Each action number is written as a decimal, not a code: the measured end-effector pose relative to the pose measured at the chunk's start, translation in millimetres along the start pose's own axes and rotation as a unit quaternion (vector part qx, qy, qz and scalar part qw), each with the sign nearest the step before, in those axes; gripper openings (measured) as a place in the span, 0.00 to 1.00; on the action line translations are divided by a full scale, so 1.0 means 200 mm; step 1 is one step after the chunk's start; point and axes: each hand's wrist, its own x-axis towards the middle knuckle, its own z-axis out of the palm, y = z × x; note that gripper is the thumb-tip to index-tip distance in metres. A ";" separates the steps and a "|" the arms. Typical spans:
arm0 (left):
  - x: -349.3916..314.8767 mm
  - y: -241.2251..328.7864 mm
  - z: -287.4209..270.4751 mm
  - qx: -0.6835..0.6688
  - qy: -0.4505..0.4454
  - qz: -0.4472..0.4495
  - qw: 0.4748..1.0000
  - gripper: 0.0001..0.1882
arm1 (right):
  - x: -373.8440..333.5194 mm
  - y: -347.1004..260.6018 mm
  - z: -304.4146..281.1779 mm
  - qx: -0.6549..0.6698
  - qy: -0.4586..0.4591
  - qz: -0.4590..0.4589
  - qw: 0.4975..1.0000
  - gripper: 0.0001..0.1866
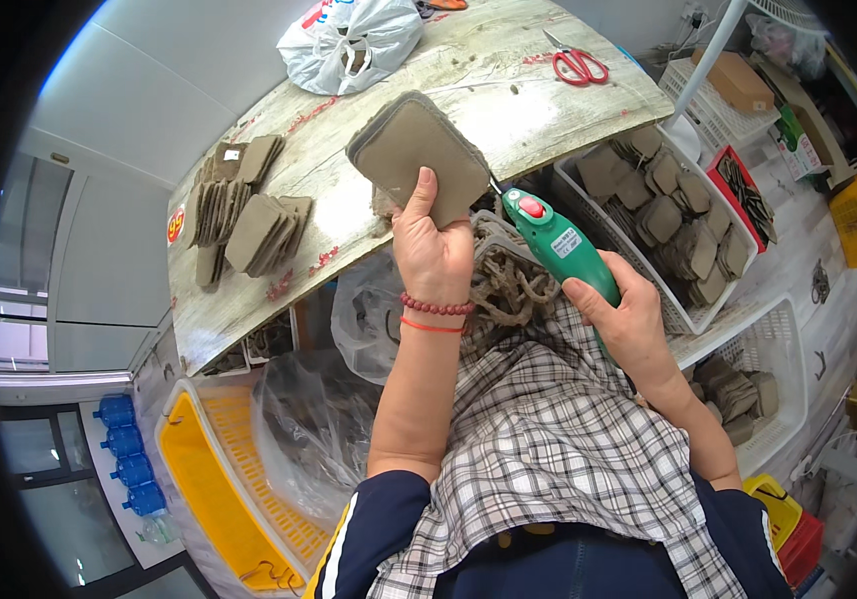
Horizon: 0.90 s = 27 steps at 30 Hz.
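Raised above the table's near edge, a grey-brown square pad [419,150] with rounded corners is gripped in my left hand [431,245], thumb lying across its face. More layers show at its edges. My right hand [628,314] is closed around a green handheld power tool [563,240] with a red button. The tool's thin metal tip meets or nearly meets the pad's right edge; I cannot tell if they touch. Beneath the tool, brown fabric offcut strips [508,290] lie in my lap against a checked apron [548,429].
Stacks of similar pads [249,215] stand on the left of the worn table [508,110]. Red-handled scissors [578,67] and a white plastic bag [351,50] lie farther back. A white crate [693,319] of pads is at right; a yellow basket [199,469] stands lower left.
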 end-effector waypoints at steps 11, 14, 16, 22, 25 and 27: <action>-0.10 -0.09 -0.03 0.050 -0.021 -0.058 0.997 0.18 | 0.02 -0.02 -0.03 0.009 0.015 -0.010 1.000 0.21; -0.14 -0.11 -0.03 0.062 -0.031 -0.076 0.995 0.19 | 0.04 -0.02 -0.05 0.000 0.024 -0.017 1.000 0.21; -0.17 -0.13 -0.05 0.062 -0.039 -0.093 0.993 0.18 | 0.05 -0.03 -0.06 0.001 0.031 -0.022 0.999 0.21; -0.21 -0.10 -0.09 0.098 -0.067 -0.146 0.982 0.17 | 0.06 -0.07 -0.11 0.013 0.021 -0.017 1.000 0.21; -0.20 -0.07 -0.13 0.118 -0.093 -0.167 0.974 0.16 | 0.05 -0.10 -0.16 0.003 0.002 0.003 1.000 0.20; -0.18 -0.03 -0.14 0.151 -0.112 -0.164 0.968 0.15 | 0.04 -0.11 -0.19 0.001 -0.011 0.010 1.000 0.20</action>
